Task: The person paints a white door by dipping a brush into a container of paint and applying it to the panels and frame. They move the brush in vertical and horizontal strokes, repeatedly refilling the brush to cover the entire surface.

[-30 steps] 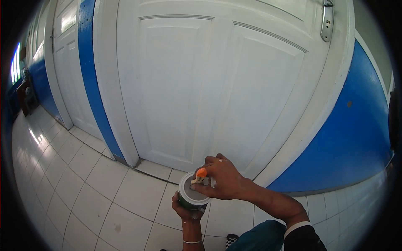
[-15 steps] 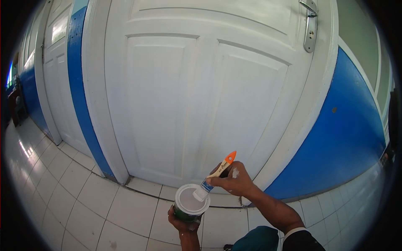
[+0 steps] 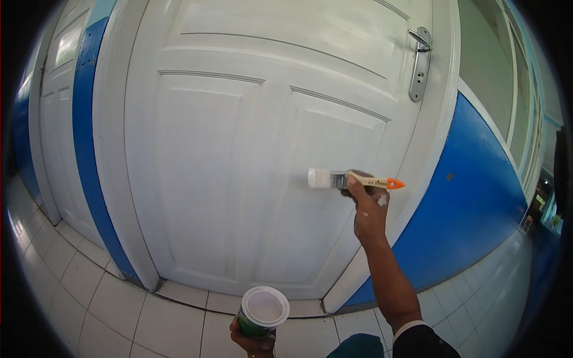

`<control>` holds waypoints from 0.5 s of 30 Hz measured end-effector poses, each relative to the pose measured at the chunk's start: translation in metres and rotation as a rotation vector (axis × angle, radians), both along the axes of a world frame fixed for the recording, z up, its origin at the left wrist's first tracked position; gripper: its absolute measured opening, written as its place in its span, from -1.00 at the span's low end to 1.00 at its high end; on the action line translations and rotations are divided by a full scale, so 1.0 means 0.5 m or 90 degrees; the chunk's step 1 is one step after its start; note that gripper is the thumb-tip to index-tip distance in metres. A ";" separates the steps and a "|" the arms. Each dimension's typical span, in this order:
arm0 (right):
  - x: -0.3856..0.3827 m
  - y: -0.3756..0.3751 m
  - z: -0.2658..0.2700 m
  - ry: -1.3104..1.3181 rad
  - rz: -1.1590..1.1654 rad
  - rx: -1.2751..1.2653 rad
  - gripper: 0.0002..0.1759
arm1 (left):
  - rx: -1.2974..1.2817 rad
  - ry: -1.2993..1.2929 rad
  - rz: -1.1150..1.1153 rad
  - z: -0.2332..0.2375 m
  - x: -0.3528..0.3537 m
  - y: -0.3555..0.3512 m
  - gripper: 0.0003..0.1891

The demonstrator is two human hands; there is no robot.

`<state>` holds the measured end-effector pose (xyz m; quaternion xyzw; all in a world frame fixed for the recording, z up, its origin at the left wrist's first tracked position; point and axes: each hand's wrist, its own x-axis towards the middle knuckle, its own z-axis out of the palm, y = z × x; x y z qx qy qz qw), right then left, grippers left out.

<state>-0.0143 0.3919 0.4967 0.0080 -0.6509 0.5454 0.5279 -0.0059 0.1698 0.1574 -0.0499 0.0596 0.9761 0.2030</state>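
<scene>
My right hand [image 3: 365, 194] is closed round the wooden handle of a paintbrush [image 3: 340, 179], which lies nearly level with its orange end to the right. White paint coats the bristles, which point left in front of the lower right panel of a white door [image 3: 203, 167]. Low in the view, my left hand [image 3: 253, 343] grips a green paint can [image 3: 256, 325] from below. The can is without a lid, its rim smeared white, with pale paint inside. White smears mark the back of my right hand.
A metal handle plate [image 3: 421, 65] is fixed at the door's upper right. Blue wall [image 3: 441, 197] flanks the white frame, with a glazed section above it. Light floor tiles [image 3: 161, 322] run along the threshold. A second white door [image 3: 68, 137] stands at the left.
My right hand has lifted the paintbrush out of the can and up to the door, turning it level. The left hand still holds the can. The view has shifted slightly.
</scene>
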 end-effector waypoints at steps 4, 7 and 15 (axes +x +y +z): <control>-0.079 0.018 0.112 0.157 -0.268 0.577 -0.76 | 0.007 0.004 0.005 -0.009 -0.006 -0.006 -0.18; -0.119 0.043 0.118 0.151 -0.361 0.845 -0.57 | 0.020 0.010 0.009 -0.017 -0.012 -0.012 -0.18; -0.115 0.046 -0.088 -0.083 -0.174 0.904 -0.57 | -0.080 -0.006 0.075 -0.066 -0.021 -0.017 -0.21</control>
